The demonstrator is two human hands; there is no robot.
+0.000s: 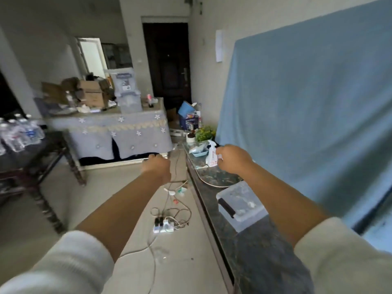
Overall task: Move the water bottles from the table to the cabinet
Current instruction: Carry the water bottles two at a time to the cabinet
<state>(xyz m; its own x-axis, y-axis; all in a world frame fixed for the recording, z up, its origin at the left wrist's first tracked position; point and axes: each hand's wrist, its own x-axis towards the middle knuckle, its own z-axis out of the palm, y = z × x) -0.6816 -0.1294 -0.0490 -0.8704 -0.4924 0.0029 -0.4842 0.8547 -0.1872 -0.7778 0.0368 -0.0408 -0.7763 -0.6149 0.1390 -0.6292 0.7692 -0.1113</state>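
Note:
Several clear water bottles [19, 132] with blue labels stand crowded on a dark wooden table [45, 148] at the far left. A long low cabinet [214, 179] with a dark marbled top runs along the right, under a blue cloth. Both my arms reach forward over the floor between the two. My left hand [157, 167] is seen from behind with its fingers curled, and I see nothing in it. My right hand [234, 159] hovers above the cabinet top, fingers curled too, just in front of a white spray bottle [211, 155]; nothing shows in its grip.
A clear lidded plastic box [241, 205] sits on the cabinet, with a blue tray [198, 153] and a green plant [204, 132] farther back. A power strip [163, 225] and loose cables lie on the floor. A cloth-covered table [118, 132] with boxes stands ahead.

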